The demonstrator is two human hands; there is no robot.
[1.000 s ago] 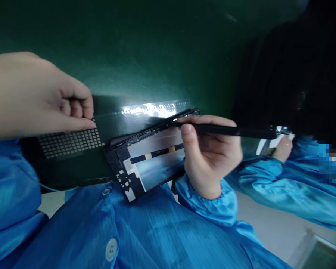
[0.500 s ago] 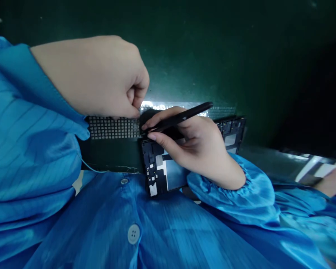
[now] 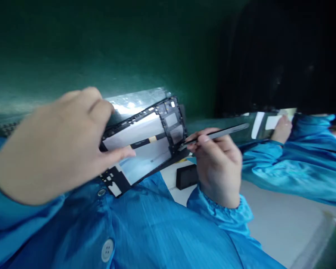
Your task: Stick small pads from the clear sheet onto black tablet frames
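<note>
A black tablet frame with pale panels and a thin dark strip with tan patches sits tilted in front of me. My left hand is blurred and lies across its left part, with the fingertips on the pale panel and the thumb near the top edge. That hand hides the frame's left end. My right hand is shut on black tweezers, whose tips reach the frame's lower right corner.
A green mat fills the upper left, with a silver foil strip behind the frame. A black block stands on a white surface. At right, a co-worker's blue sleeve and hand are near white sheets.
My left hand has moved from the gridded pad onto the frame, and the frame now stands tilted. The tweezers have gone from above the frame to its lower right corner. The view has swung.
</note>
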